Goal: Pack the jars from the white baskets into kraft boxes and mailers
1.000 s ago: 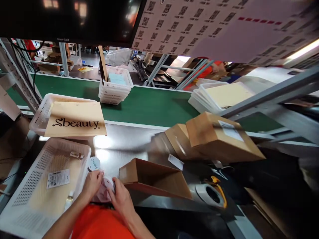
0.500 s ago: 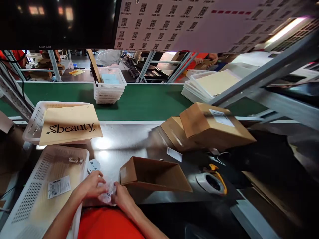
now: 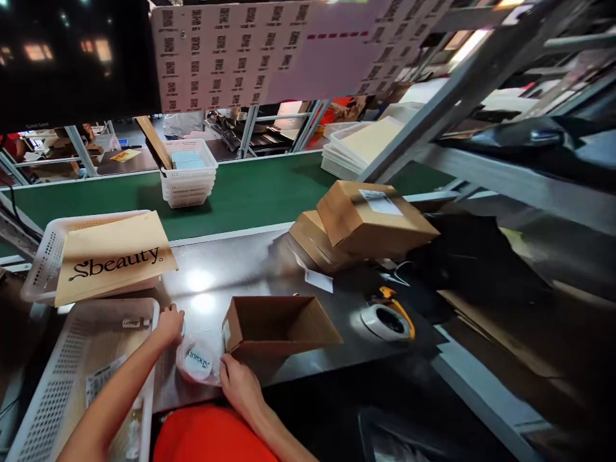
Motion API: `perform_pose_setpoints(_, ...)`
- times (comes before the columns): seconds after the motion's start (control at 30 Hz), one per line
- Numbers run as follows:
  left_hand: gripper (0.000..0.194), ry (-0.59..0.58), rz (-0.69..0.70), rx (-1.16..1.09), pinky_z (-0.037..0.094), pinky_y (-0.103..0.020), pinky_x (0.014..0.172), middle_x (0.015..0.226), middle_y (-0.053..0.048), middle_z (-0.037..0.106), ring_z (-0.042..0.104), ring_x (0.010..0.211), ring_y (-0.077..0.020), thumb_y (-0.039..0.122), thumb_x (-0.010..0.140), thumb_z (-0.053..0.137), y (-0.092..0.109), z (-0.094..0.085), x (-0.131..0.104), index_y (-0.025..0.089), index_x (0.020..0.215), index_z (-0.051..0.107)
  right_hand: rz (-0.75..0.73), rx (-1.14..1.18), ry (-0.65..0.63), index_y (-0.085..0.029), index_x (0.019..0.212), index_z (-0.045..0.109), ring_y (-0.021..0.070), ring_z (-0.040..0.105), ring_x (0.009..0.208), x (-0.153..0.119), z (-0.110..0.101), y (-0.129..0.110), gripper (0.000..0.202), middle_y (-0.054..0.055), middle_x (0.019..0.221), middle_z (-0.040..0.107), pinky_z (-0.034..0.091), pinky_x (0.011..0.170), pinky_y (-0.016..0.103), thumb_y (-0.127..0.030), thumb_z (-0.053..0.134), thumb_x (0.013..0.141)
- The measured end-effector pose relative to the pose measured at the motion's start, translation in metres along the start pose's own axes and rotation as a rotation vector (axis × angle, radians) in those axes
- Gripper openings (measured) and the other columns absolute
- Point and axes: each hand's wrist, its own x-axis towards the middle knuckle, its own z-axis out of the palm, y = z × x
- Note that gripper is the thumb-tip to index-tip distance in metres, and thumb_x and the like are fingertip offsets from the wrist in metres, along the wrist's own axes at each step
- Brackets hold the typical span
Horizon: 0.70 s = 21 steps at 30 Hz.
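Observation:
A round white item with "Sbeauty" lettering [image 3: 198, 359] lies in clear plastic wrap on the metal table. At its right edge my right hand [image 3: 239, 383] pinches the wrap between thumb and fingers. My left hand [image 3: 170, 324] is up and to the left of it, beside the basket's rim, with curled fingers; a pale sliver shows at the fingertips, the rest is hidden. An open cardboard box [image 3: 279, 350] stands just right of the wrapped item. Under my left forearm, the white basket [image 3: 154, 359] holds a small labelled item [image 3: 135, 323] and a printed label [image 3: 99, 382].
A basket with an "Sbeauty" envelope [image 3: 118, 256] sits at the back left. Closed cardboard boxes [image 3: 370, 221], a tape roll [image 3: 386, 322] and a paper slip [image 3: 318, 280] are to the right. Stacked baskets [image 3: 188, 189] stand on the green belt [image 3: 260, 186].
My left hand has moved off the plastic wrap, up and left. The wrapped item now shows its lettering, while the separate round one is no longer visible. The view has shifted right.

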Motion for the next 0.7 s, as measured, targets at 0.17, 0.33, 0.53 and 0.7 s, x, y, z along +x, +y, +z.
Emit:
perform_pose_setpoints(0.17, 0.084, 0.052, 0.051, 0.017, 0.051, -0.049, 0.100, 0.136, -0.021, 0.057, 0.056, 0.124, -0.0421, 0.023, 0.057, 0.088, 0.023, -0.041, -0.020, 0.015, 0.135, 0.059, 0.018, 0.104, 0.019, -0.020, 0.108, 0.070, 0.0283, 0.077, 0.094, 0.003, 0.002, 0.003, 0.034, 0.013, 0.099, 0.082, 0.049, 0.079, 0.033, -0.031, 0.038, 0.104)
perform_pose_setpoints(0.33, 0.083, -0.167, 0.289, -0.905, 0.051, -0.039, 0.100, 0.129, -0.009, 0.059, 0.061, 0.113, -0.0251, 0.032, 0.072, 0.074, 0.032, -0.035, -0.079, 0.023, 0.148, 0.041, -0.017, 0.239, 0.010, -0.021, 0.096, 0.069, 0.0240, 0.076, 0.089, 0.006, 0.002, 0.005, 0.038, 0.010, 0.094, 0.081, 0.043, 0.073, 0.029, -0.036, 0.036, 0.106)
perform_pose_setpoints(0.53, 0.061, -0.358, 0.203, -1.271, 0.052, -0.040, 0.094, 0.110, -0.006, 0.067, 0.063, 0.106, -0.0267, 0.029, 0.064, 0.060, 0.030, 0.017, -0.098, 0.019, 0.123, 0.055, -0.051, 0.356, 0.024, -0.021, 0.091, 0.065, 0.0207, 0.073, 0.082, 0.004, 0.004, 0.006, 0.042, 0.007, 0.087, 0.079, 0.042, 0.070, 0.028, -0.036, 0.029, 0.108)
perform_pose_setpoints(0.7, 0.075, -0.226, 0.298, -0.784, 0.018, -0.061, 0.129, 0.140, -0.014, 0.065, 0.052, 0.137, -0.0407, 0.027, 0.067, 0.065, 0.020, 0.003, -0.114, 0.019, 0.141, 0.054, -0.060, 0.376, 0.030, -0.022, 0.081, 0.064, 0.0215, 0.070, 0.077, 0.002, 0.005, 0.003, 0.051, 0.007, 0.081, 0.076, 0.041, 0.067, 0.029, -0.042, 0.026, 0.108)
